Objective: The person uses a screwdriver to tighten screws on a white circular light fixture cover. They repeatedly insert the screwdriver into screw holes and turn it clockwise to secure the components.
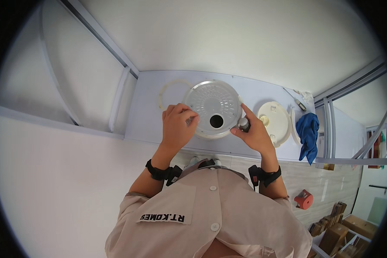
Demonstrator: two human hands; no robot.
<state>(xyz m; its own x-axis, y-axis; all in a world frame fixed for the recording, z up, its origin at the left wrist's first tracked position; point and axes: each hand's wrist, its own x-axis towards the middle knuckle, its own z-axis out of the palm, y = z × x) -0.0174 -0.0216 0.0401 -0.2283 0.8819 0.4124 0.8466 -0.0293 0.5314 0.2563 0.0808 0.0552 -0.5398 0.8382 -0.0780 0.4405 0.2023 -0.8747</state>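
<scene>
A round silver metal lid plate (214,104) with a dark hole near its front lies on the pale work table (150,116). My left hand (177,124) rests on the plate's left rim, fingers curled over the edge. My right hand (253,131) grips a small dark cylindrical part (244,124) at the plate's right edge. Both wrists wear black straps.
A thin white ring (167,88) lies left of the plate. A cream round lid (274,121) sits to the right, with a blue cloth (308,133) draped over the table's edge and a small tool (300,104) behind. A red object (304,199) and cardboard boxes (339,232) are on the floor.
</scene>
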